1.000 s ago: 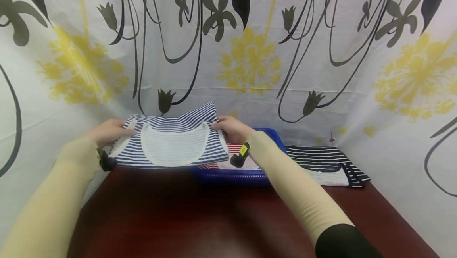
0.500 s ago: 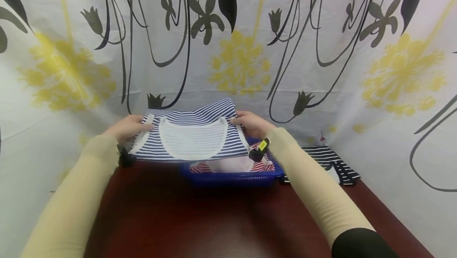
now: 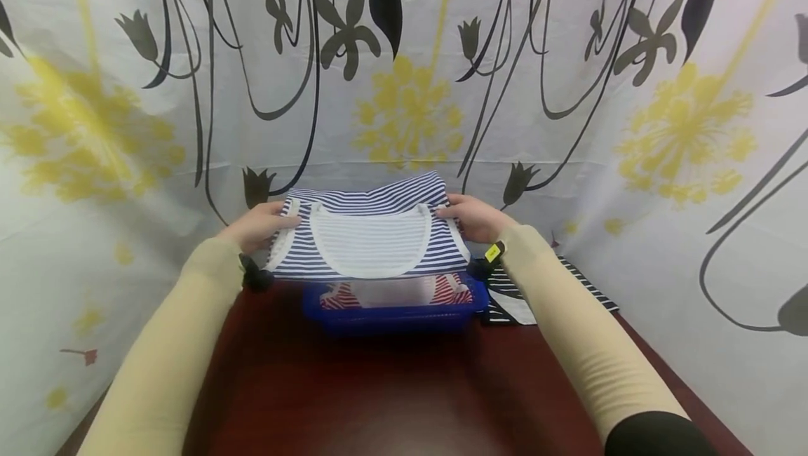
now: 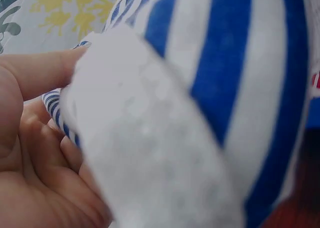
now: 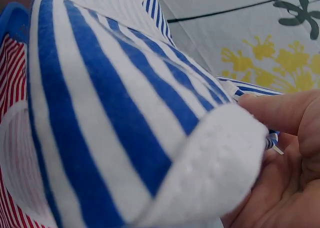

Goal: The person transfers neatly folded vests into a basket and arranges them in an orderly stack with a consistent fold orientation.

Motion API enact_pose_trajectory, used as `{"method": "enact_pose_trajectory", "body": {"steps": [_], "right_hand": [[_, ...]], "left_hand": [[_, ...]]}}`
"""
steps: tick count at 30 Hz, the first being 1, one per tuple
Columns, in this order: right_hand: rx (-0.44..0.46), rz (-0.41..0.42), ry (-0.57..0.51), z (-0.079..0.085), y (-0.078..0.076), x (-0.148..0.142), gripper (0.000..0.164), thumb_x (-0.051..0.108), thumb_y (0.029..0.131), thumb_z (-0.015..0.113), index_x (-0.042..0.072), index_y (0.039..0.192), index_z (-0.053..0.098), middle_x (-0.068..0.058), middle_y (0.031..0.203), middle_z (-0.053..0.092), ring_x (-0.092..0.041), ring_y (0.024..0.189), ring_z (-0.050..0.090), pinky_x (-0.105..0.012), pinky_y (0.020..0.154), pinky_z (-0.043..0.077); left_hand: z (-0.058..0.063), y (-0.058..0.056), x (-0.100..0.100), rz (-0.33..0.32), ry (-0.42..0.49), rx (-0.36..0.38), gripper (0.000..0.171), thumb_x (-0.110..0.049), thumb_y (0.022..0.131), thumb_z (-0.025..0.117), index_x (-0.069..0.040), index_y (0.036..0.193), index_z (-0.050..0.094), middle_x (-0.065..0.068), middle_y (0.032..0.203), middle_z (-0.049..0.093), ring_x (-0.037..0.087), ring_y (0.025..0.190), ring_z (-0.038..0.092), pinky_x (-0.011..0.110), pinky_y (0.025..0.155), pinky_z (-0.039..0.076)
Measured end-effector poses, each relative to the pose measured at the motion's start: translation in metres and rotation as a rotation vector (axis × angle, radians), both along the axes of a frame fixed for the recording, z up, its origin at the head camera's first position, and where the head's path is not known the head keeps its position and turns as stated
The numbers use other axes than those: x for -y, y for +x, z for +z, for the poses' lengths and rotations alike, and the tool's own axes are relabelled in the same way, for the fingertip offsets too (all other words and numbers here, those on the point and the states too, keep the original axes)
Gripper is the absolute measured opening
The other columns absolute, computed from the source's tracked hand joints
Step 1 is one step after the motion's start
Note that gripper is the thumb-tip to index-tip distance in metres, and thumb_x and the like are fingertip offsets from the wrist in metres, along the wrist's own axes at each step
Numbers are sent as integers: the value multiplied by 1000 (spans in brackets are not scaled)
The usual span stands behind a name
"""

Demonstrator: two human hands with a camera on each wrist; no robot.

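A folded blue-and-white striped top [image 3: 297,254] with white trim hangs in the air, stretched between both hands. My left hand [image 3: 259,226] pinches its left edge, thumb on the near side. At the opposite edge, my right hand [image 3: 475,219] grips the cloth in the same way. Both wrist views show thumb and fingers closing on the fabric near the white trim; some fingertips are hidden behind it. Just below and behind the top stands a blue plastic basket [image 3: 398,320], partly covered by it. A red-and-white striped garment [image 3: 453,290] lies in the basket.
A black-and-white striped garment [image 3: 583,279] lies right of the basket, partly hidden by the right sleeve. The dark red table [image 3: 379,393] extends toward me. A flower-patterned curtain [image 3: 252,147] hangs behind and at both sides.
Both hands have carried the striped top to the right, from left of the basket to above it. The head view has also turned slightly right. The grip looks the same.
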State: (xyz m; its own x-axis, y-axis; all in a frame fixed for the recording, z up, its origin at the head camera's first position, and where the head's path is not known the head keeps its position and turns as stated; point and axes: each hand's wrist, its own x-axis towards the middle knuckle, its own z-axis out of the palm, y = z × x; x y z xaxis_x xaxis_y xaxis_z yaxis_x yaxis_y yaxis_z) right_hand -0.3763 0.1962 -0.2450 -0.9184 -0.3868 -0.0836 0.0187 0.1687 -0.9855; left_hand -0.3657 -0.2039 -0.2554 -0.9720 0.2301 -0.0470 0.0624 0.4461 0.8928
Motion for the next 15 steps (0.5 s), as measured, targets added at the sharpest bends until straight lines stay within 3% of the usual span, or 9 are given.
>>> {"method": "enact_pose_trajectory", "body": {"steps": [8, 15], "right_hand": [[0, -26, 21, -2, -3, -21, 65, 3, 100, 45, 15, 156, 15, -17, 141, 40, -26, 110, 51, -41, 92, 46], [-15, -14, 11, -4, -5, -36, 61, 1, 100, 43, 11, 155, 18, -16, 134, 43, -22, 103, 54, -37, 88, 48]], "left_hand": [[-5, -7, -18, -26, 49, 26, 57, -21, 102, 49, -3, 151, 26, 17, 119, 60, 17, 86, 65, 35, 79, 54], [-4, -11, -30, -62, 96, 51, 56, -18, 103, 46, -3, 152, 24, 15, 115, 61, 17, 85, 64, 34, 77, 54]]}}
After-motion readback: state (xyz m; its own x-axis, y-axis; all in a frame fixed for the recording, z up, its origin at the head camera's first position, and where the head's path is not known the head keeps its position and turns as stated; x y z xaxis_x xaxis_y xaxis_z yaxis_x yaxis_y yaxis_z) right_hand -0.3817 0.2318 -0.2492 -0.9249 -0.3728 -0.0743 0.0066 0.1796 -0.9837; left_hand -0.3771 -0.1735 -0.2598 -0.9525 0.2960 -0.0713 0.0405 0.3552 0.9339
